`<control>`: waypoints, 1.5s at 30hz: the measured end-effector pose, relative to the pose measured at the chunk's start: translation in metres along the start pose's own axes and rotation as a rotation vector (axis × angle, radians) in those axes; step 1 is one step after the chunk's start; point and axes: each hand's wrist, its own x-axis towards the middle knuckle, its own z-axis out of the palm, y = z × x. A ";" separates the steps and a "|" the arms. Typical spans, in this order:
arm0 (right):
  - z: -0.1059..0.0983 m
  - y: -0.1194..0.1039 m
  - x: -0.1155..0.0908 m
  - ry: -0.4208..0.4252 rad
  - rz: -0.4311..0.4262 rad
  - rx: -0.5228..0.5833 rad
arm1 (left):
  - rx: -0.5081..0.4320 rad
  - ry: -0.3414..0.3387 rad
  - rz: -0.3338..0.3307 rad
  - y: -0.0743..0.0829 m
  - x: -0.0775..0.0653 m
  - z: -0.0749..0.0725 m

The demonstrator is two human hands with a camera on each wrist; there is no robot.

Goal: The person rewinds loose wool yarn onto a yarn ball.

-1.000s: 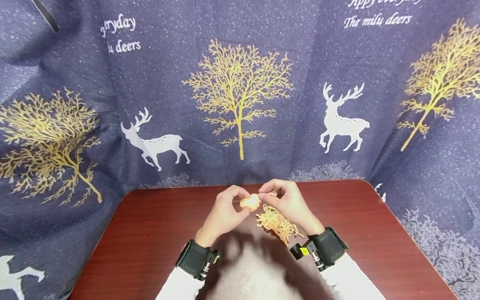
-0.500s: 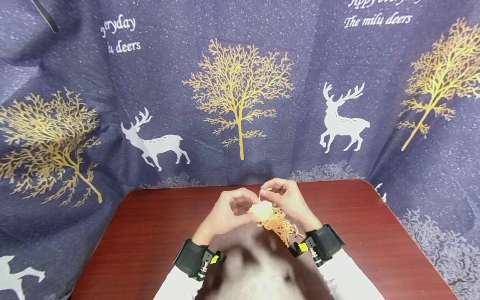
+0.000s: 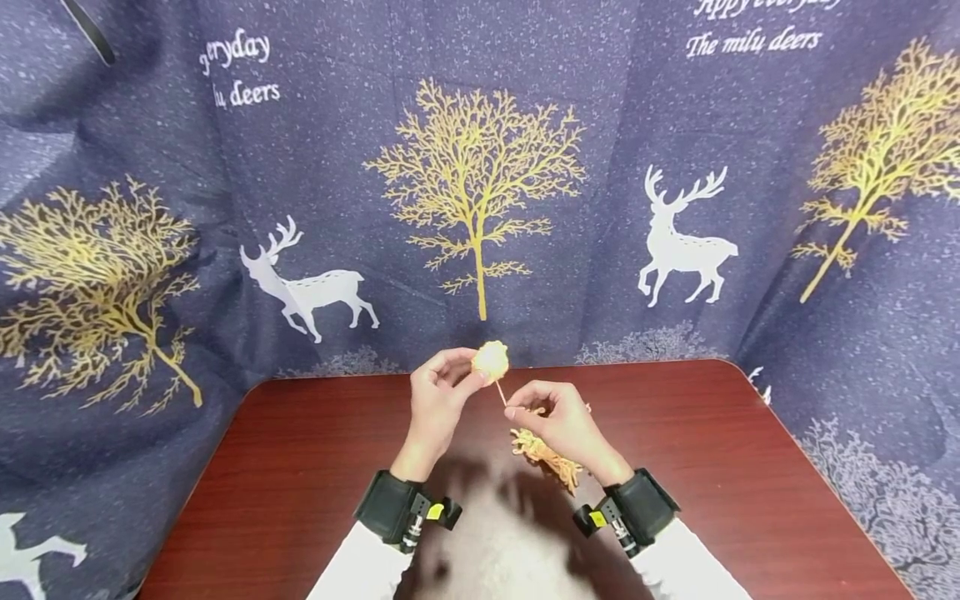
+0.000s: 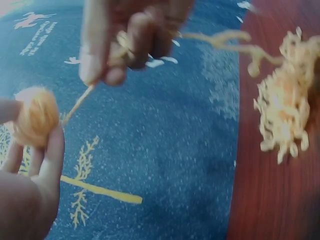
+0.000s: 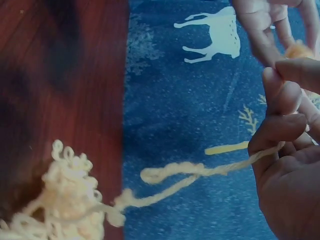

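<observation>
A small ball of pale orange yarn [image 4: 37, 117] is held between the thumb and fingers of my left hand [image 3: 438, 400], raised near the table's far edge. From the ball a short taut strand [image 4: 77, 106] runs to my right hand [image 3: 558, 421], which pinches it between thumb and forefinger. The yarn passes through the right hand's curled fingers and trails out the other side as a loose strand [image 5: 235, 166]. It leads down to a tangled heap of crinkled yarn [image 3: 547, 454] on the table, below the right hand and partly hidden by it in the head view.
The reddish-brown wooden table [image 3: 300, 467] has rounded far corners. Behind it hangs a dark blue curtain [image 3: 525, 250] printed with white deer and yellow trees. Black wrist straps with small cameras [image 3: 446, 510] sit on both wrists.
My left hand has lifted the ball up and away from the heap. The right hand has come lower, and the strand between the hands now slants down from ball to right fingers.
</observation>
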 end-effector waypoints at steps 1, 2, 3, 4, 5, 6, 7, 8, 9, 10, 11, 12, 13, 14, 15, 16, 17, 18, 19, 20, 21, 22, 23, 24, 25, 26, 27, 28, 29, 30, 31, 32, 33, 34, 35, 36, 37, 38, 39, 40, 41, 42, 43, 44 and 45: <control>-0.001 -0.002 0.000 -0.008 -0.009 -0.013 | 0.045 0.025 0.005 -0.002 0.001 -0.001; -0.002 -0.004 0.001 -0.014 -0.017 -0.025 | 0.091 0.039 0.010 -0.004 0.002 -0.001; -0.003 -0.006 0.001 -0.020 -0.026 -0.034 | 0.139 0.045 0.015 -0.006 0.002 -0.002; -0.005 -0.008 0.003 -0.022 -0.037 -0.047 | 0.184 0.043 0.016 -0.009 0.003 -0.004; -0.007 -0.009 0.005 -0.022 -0.046 -0.055 | 0.238 0.033 0.018 -0.011 0.004 -0.005; -0.009 -0.011 0.007 -0.022 -0.052 -0.058 | 0.286 0.016 0.016 -0.012 0.004 -0.006; -0.011 -0.012 0.009 -0.020 -0.059 -0.056 | 0.335 -0.007 0.012 -0.014 0.004 -0.007; -0.013 -0.013 0.012 -0.019 -0.055 -0.044 | 0.372 -0.041 0.005 -0.015 0.004 -0.008; -0.015 -0.014 0.014 -0.020 -0.051 -0.023 | 0.408 -0.079 -0.009 -0.015 0.004 -0.010; -0.017 -0.015 0.017 -0.018 -0.048 -0.003 | 0.440 -0.124 -0.026 -0.015 0.004 -0.011; -0.020 -0.015 0.019 -0.017 -0.046 0.021 | 0.469 -0.175 -0.044 -0.015 0.004 -0.012; -0.022 -0.015 0.021 -0.017 -0.044 0.047 | 0.492 -0.232 -0.064 -0.015 0.004 -0.013; -0.024 -0.015 0.024 -0.014 -0.041 0.070 | 0.504 -0.298 -0.078 -0.015 0.004 -0.014; -0.026 -0.015 0.026 -0.010 -0.038 0.089 | 0.506 -0.364 -0.096 -0.015 0.004 -0.015; -0.028 -0.014 0.028 -0.005 -0.038 0.105 | 0.507 -0.429 -0.111 -0.014 0.004 -0.017; -0.029 -0.012 0.031 0.003 -0.035 0.118 | 0.486 -0.491 -0.125 -0.014 0.004 -0.019; -0.030 -0.010 0.033 0.008 -0.027 0.140 | 0.456 -0.549 -0.139 -0.014 0.005 -0.020; -0.030 -0.008 0.034 0.011 -0.015 0.161 | 0.415 -0.596 -0.150 -0.014 0.006 -0.021; -0.029 -0.005 0.036 0.016 -0.002 0.176 | 0.364 -0.630 -0.155 -0.013 0.007 -0.022; -0.029 -0.001 0.037 0.017 0.011 0.198 | 0.309 -0.649 -0.162 -0.012 0.008 -0.023; -0.027 0.003 0.038 0.017 0.027 0.226 | 0.248 -0.657 -0.159 -0.012 0.009 -0.023; -0.026 0.007 0.039 0.016 0.045 0.255 | 0.183 -0.649 -0.161 -0.012 0.010 -0.022; -0.024 0.011 0.038 0.014 0.060 0.284 | 0.126 -0.629 -0.152 -0.012 0.012 -0.021; -0.021 0.015 0.038 0.014 0.076 0.307 | 0.066 -0.598 -0.144 -0.012 0.014 -0.019; -0.019 0.018 0.038 0.020 0.091 0.331 | 0.008 -0.554 -0.138 -0.012 0.016 -0.017; -0.016 0.021 0.037 0.025 0.103 0.357 | -0.048 -0.503 -0.141 -0.013 0.019 -0.014; -0.013 0.023 0.036 0.031 0.111 0.376 | -0.094 -0.444 -0.140 -0.013 0.021 -0.012; -0.010 0.024 0.036 0.039 0.112 0.381 | -0.127 -0.380 -0.147 -0.014 0.024 -0.009; -0.008 0.025 0.035 0.049 0.108 0.375 | -0.149 -0.317 -0.151 -0.015 0.027 -0.007; -0.005 0.025 0.035 0.060 0.099 0.355 | -0.164 -0.254 -0.160 -0.017 0.029 -0.005; -0.003 0.024 0.035 0.071 0.087 0.321 | -0.157 -0.193 -0.167 -0.019 0.032 -0.003; -0.002 0.022 0.034 0.078 0.070 0.278 | -0.136 -0.143 -0.171 -0.021 0.035 -0.002; -0.001 0.020 0.033 0.084 0.054 0.230 | -0.108 -0.102 -0.172 -0.024 0.037 -0.002; -0.001 0.018 0.033 0.089 0.039 0.174 | -0.074 -0.071 -0.177 -0.028 0.039 -0.002; -0.001 0.015 0.034 0.091 0.028 0.126 | -0.038 -0.051 -0.175 -0.031 0.041 -0.002; -0.002 0.013 0.034 0.087 0.016 0.076 | 0.002 -0.041 -0.170 -0.035 0.043 -0.003; -0.004 0.009 0.036 0.080 0.003 0.035 | 0.049 -0.041 -0.164 -0.040 0.045 -0.005; -0.007 0.007 0.039 0.069 -0.008 0.001 | 0.090 -0.051 -0.159 -0.044 0.047 -0.006; -0.010 0.005 0.043 0.058 -0.018 -0.022 | 0.128 -0.066 -0.155 -0.048 0.048 -0.008; -0.014 0.004 0.048 0.050 -0.025 -0.032 | 0.167 -0.085 -0.154 -0.052 0.050 -0.010; -0.018 0.003 0.053 0.039 -0.028 -0.029 | 0.206 -0.107 -0.154 -0.056 0.051 -0.012; -0.022 0.004 0.059 0.028 -0.030 -0.021 | 0.241 -0.128 -0.160 -0.059 0.052 -0.015; -0.026 0.005 0.065 0.017 -0.024 0.011 | 0.267 -0.153 -0.171 -0.062 0.053 -0.017; -0.029 0.008 0.071 0.004 -0.012 0.049 | 0.285 -0.184 -0.185 -0.064 0.052 -0.019; -0.032 0.011 0.077 -0.008 0.000 0.099 | 0.299 -0.215 -0.201 -0.065 0.052 -0.021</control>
